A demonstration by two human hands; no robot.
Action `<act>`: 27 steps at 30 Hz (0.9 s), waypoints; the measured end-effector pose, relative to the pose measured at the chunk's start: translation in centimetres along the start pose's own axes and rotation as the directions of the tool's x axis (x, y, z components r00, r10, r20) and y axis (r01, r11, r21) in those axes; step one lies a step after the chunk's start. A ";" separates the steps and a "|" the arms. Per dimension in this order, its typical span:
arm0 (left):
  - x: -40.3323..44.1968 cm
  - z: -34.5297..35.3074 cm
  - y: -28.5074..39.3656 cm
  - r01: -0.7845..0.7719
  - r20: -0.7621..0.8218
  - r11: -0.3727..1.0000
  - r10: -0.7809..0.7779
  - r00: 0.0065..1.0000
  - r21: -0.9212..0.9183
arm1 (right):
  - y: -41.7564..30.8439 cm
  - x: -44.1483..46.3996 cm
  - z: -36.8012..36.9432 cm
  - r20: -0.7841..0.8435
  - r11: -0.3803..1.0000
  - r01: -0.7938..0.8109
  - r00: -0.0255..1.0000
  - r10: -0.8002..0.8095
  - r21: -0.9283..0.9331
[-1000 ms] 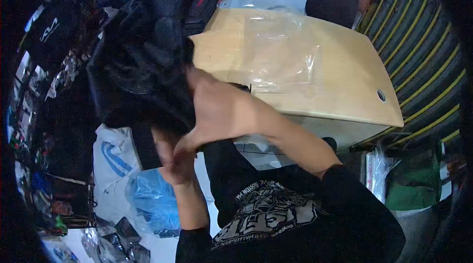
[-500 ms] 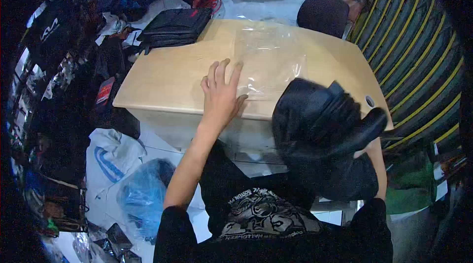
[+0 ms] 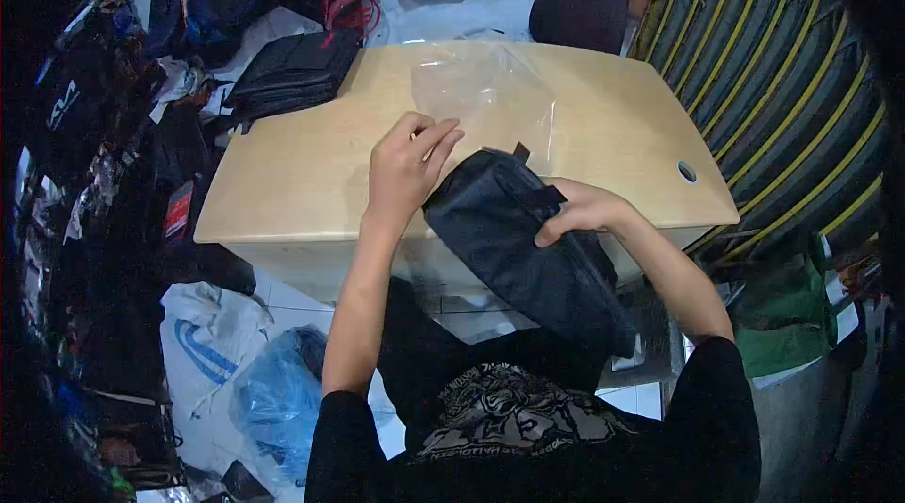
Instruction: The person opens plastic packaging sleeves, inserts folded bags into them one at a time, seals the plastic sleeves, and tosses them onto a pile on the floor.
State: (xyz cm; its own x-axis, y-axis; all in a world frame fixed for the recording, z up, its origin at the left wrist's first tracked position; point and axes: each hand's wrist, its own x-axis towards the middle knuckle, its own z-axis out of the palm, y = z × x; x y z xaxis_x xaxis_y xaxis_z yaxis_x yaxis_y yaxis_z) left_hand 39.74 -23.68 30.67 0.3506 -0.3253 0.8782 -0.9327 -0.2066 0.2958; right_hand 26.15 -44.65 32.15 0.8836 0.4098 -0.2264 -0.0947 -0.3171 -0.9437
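Note:
My right hand (image 3: pixel 586 209) grips a black fabric bag (image 3: pixel 523 234) by its upper side, near a short strap, with the thumb on top. The bag hangs tilted over the table's front edge and my lap. A clear plastic bag (image 3: pixel 509 98) lies on the wooden table (image 3: pixel 311 159), its right side creased and partly raised. My left hand (image 3: pixel 407 168) is at the plastic bag's near left part, fingers drawn together on it; the exact pinch point is hard to see. The black bag's upper end is close beside my left fingertips.
Folded black bags (image 3: pixel 297 74) are stacked at the table's back left corner. A dark chair back (image 3: pixel 580 10) stands behind the table. Yellow-striped black coils (image 3: pixel 782 79) rise at the right. On the floor at left lie a white sack (image 3: pixel 212 329) and a blue plastic bag (image 3: pixel 278 404).
My right hand has brought the black bag leftward from the right, in front of the plastic bag. My left fingers, spread before, have closed together. The plastic bag's right side has shifted and creased.

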 end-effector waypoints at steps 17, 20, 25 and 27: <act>2.8 0.9 3.4 -0.102 0.021 0.979 0.107 0.994 -0.177 | -3.1 2.0 -1.6 -0.542 0.830 -0.238 0.836 -0.089 -0.504; 2.5 0.6 3.4 -0.126 0.018 0.988 0.128 0.992 -0.091 | -2.4 4.6 -3.2 -0.479 0.747 -0.225 0.867 -0.139 -0.625; 0.0 0.6 1.9 -0.088 0.168 0.992 0.073 0.983 0.087 | -1.1 6.9 -3.1 -0.757 0.708 -0.348 0.513 -0.405 -0.615; -1.6 0.9 1.3 -0.019 0.196 0.991 -0.007 0.981 0.132 | 0.8 7.4 -3.8 -0.515 0.411 -0.312 0.563 -0.647 -0.857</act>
State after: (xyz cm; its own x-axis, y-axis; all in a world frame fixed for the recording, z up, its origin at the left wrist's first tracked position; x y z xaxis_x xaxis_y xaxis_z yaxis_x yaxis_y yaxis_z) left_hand 38.07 -24.27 29.26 0.3669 -0.4983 0.7856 -0.9199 -0.3199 0.2267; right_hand 34.35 -45.12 30.60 0.7945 -0.0049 0.6072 0.0782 -0.9908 -0.1103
